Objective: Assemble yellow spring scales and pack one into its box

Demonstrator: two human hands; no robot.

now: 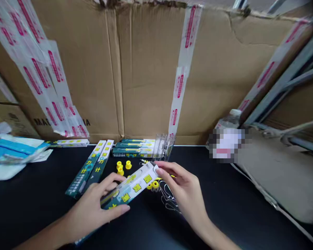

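Observation:
A long white and dark green box (137,187) with yellow lettering is tilted up to the right between my hands. My left hand (99,201) is wrapped round its lower part, thumb along the near side. The fingertips of my right hand (182,191) pinch the white upper end, at its flap. Small yellow plastic caps (120,169) stand just behind the box. More yellow rings (155,184) and bent metal wire hooks (169,199) lie beside my right hand, partly hidden by it.
Two similar boxes (94,168) lie at the left, with several more stacked (134,148) at the back beside clear tubes (163,146). Blue and white packaging (15,152) sits far left. A bottle (225,135) stands right, near a metal frame. A large taped carton (151,69) rises behind.

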